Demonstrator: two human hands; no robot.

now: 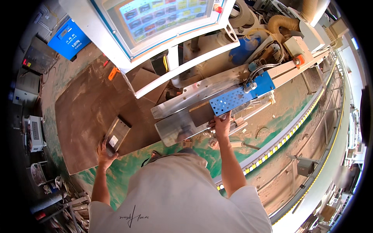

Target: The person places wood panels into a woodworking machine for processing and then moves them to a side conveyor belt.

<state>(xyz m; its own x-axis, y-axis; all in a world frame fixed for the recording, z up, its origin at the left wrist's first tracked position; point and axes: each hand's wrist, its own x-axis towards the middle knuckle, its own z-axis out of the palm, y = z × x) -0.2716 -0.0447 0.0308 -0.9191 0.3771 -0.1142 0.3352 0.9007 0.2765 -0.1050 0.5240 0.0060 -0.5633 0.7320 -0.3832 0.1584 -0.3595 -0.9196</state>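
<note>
My left hand (105, 156) is closed round the near end of a short dark wooden board (119, 132) with a white label on it. The board lies over a large brown sheet (85, 120). On the right, my right hand (221, 126) has its fingers curled at the near edge of a blue perforated plate (231, 100). Beside its thumb, a flat brown piece of wood (201, 113) rests on a shiny metal bed (171, 131), its right end running under the blue plate. What my right fingers grip is hidden.
A white-framed control screen (163, 19) with a red button stands over the far side. A curved rail with yellow marks (272, 151) sweeps along the right. Orange clamp-like tool (113, 73) lies on the sheet's far edge; a blue box (69, 39) stands behind, far left.
</note>
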